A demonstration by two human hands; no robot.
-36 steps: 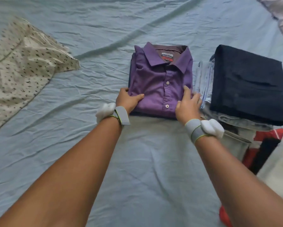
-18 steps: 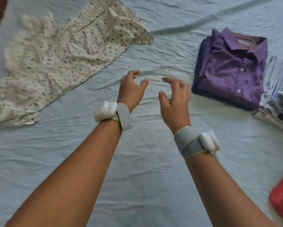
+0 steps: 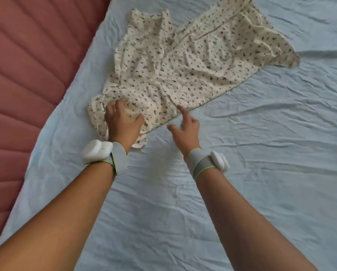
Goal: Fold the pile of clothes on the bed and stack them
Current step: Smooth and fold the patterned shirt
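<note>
Now, in the head view, a crumpled cream cotton garment with small dark specks (image 3: pixel 185 61) lies unfolded on the wrinkled pale blue bedsheet (image 3: pixel 261 153), toward the far left of the bed, beside a quilted dusty-pink headboard (image 3: pixel 27 65). The left hand (image 3: pixel 122 122) rests on the garment's near corner, fingers curled into the cloth, gathering it. The right hand (image 3: pixel 186 130) hovers just right of it, fingers spread loosely, forefinger touching the garment's near hem. Grey wrist straps with white pods (image 3: pixel 97 153) sit on both wrists.
</note>
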